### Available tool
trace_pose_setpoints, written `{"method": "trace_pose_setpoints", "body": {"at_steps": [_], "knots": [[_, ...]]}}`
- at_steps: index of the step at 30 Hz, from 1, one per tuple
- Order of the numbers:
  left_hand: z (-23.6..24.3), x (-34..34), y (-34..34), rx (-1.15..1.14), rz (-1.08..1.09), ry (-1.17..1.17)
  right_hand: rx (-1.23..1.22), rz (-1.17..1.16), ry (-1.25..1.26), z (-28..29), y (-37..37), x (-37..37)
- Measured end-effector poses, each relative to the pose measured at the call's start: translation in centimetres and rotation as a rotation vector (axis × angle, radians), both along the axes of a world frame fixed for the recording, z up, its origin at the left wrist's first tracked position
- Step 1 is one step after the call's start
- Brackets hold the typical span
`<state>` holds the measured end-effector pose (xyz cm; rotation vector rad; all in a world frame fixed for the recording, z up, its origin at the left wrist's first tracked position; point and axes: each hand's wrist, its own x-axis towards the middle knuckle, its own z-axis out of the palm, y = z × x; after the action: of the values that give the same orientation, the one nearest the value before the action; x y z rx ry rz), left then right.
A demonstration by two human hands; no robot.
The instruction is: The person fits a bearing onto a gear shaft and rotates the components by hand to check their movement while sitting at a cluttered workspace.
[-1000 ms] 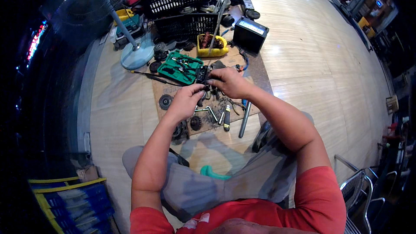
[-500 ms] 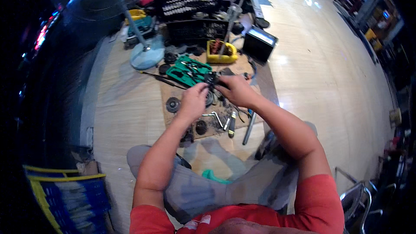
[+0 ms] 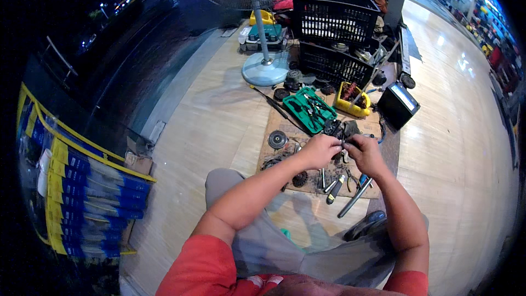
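Observation:
My left hand [image 3: 323, 151] and my right hand [image 3: 365, 154] meet fingertip to fingertip over a cardboard mat [image 3: 263, 156]. The fingers of both are pinched together; whatever small dark thing lies between them is mostly hidden. Just beyond the fingertips are a dark mechanical part [image 3: 332, 127] and an open green tool case [image 3: 309, 111] with tools in it. On the near side of my hands lie a black-and-yellow screwdriver [image 3: 335, 189], pliers [image 3: 352, 181] and a metal tube [image 3: 355, 198]. To the left rests a round grooved disc [image 3: 278, 139].
Behind the mat stand a yellow tub [image 3: 353, 111], stacked black crates [image 3: 337, 19] and a fan on a round pale base [image 3: 265, 70]. A black box-shaped battery [image 3: 399, 105] sits at the right. A blue-and-yellow rack [image 3: 90, 203] is at the far left.
The view has swung left, so the mat and my hands appear farther right. My hands have drawn closer together, fingertips now meeting; the dark part they were at lies beyond them.

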<state>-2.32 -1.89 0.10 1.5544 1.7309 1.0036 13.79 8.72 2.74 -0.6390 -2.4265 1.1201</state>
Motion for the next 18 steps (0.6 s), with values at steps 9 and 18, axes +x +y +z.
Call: {"method": "trace_pose_setpoints", "body": {"at_steps": [9, 18], "knots": [[1.2, -0.1, 0.0, -0.287, -0.097, -0.995, -0.105, 0.111, 0.090, 1.8, 0.4, 1.4], [0.8, 0.3, 0.5, -0.056, -0.072, -0.973, -0.204, -0.010, 0.184, 1.5, 0.0, 1.0]]}}
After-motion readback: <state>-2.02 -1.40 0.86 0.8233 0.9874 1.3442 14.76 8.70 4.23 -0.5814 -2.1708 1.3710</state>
